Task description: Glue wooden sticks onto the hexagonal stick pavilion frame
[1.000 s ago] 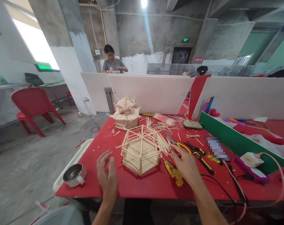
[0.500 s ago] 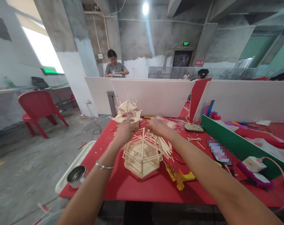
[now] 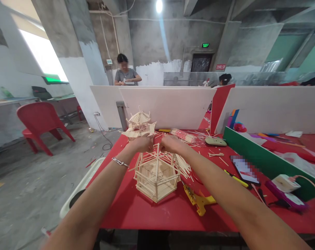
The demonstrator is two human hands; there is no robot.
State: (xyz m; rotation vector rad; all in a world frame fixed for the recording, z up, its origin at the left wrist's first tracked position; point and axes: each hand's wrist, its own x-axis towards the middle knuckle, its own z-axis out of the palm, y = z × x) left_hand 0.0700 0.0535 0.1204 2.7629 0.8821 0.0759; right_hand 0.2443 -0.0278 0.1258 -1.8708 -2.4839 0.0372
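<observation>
A six-sided frame of thin wooden sticks stands on the red table in front of me. My left hand is closed at its far upper side, left of the tallest stick. My right hand is closed just across from it, right of that stick. The fingertips point away from me, so whatever they pinch is hidden. Just beyond my left hand is a small pagoda model of the same sticks, with tiered roofs. A yellow glue gun lies right of the frame, its nozzle close to it.
Loose sticks lie behind the frame, near a bagged bundle and a glasses case. To the right are a yellow cutter, a phone and a green divider. A person works beyond the white partition.
My hands have come a little lower and closer together over the frame. My left forearm has moved left and now covers most of the metal mug.
</observation>
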